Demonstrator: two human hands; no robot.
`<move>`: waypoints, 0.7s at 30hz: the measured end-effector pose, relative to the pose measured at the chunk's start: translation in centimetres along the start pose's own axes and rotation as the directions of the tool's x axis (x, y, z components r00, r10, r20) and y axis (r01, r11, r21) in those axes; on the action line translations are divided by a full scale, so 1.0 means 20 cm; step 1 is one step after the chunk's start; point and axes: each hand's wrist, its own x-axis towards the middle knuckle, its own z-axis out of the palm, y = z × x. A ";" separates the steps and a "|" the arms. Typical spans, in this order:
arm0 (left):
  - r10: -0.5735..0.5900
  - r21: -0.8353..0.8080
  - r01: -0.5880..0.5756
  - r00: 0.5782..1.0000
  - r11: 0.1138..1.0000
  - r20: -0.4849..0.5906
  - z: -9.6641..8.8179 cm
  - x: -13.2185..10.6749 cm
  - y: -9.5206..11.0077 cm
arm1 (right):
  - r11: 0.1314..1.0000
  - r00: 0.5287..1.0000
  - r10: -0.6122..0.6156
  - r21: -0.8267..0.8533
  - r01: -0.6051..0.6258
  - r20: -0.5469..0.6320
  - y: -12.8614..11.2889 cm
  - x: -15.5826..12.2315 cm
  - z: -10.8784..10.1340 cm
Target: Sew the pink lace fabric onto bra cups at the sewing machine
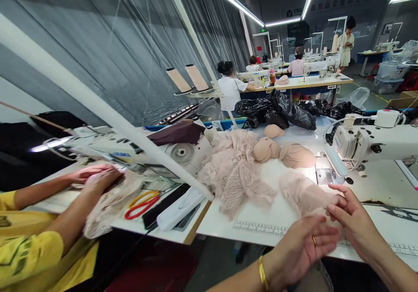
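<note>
A sheer beige lace piece (302, 191) lies at the table's front, its near end running under my hands. My right hand (355, 222) pinches that end between thumb and fingers. Beside it, my left hand (303, 246), with a gold ring and bracelet, is turned palm inward, fingers stretched out and close to the fabric. A white sewing machine (375, 139) stands just beyond my right hand. A heap of beige lace (238, 165) lies to the left, next to beige moulded cups (297, 155).
A ruler strip (261, 227) runs along the front edge. Black thread snips (400, 213) lie at right. Black plastic bags (281, 109) sit behind the cups. At left, a co-worker in a yellow sleeve (48, 248) handles fabric near red-handled scissors (142, 207).
</note>
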 end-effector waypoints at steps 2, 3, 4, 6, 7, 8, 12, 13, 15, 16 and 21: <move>0.158 -0.218 -0.201 0.967 0.955 -0.200 0.00 0.06 0.01 | 0.999 0.999 0.022 0.034 -0.021 -0.023 0.05 -0.10 0.00; 0.233 -0.248 -0.300 0.936 0.921 -0.263 0.00 0.09 0.02 | 0.998 0.999 0.042 0.040 -0.041 -0.022 0.07 -0.14 -0.01; 0.288 -0.255 -0.368 0.909 0.894 -0.300 0.00 0.11 0.04 | 0.997 0.998 0.061 0.049 -0.060 -0.015 0.09 -0.17 -0.02; 0.323 -0.242 -0.397 0.900 0.885 -0.292 0.01 0.13 0.06 | 0.992 0.996 0.092 0.086 -0.092 0.006 0.09 -0.21 -0.03; 0.304 -0.239 -0.366 0.917 0.900 -0.259 0.01 0.13 0.07 | 0.989 0.995 0.103 0.109 -0.103 0.007 0.08 -0.21 -0.04; 0.261 -0.249 -0.313 0.940 0.917 -0.218 0.02 0.13 0.07 | 0.985 0.994 0.113 0.127 -0.113 0.001 0.06 -0.21 -0.04; 0.040 -0.414 -0.076 0.995 0.907 -0.095 0.03 0.11 0.04 | 0.987 0.990 0.109 0.129 -0.097 -0.085 0.03 -0.18 -0.05; 0.051 -0.436 -0.099 0.991 0.895 -0.121 0.04 0.11 0.04 | 0.989 0.990 0.097 0.122 -0.085 -0.101 0.03 -0.17 -0.05; 0.148 -0.399 -0.223 0.967 0.890 -0.210 0.05 0.12 0.03 | 0.990 0.990 0.087 0.119 -0.073 -0.110 0.06 -0.17 -0.05; 0.203 -0.352 -0.280 0.949 0.893 -0.240 0.05 0.12 0.03 | 0.989 0.990 0.092 0.126 -0.078 -0.108 0.07 -0.17 -0.05; 0.317 -0.211 -0.349 0.933 0.913 -0.171 0.08 0.13 0.03 | 0.982 0.988 0.114 0.162 -0.096 -0.106 0.10 -0.17 -0.06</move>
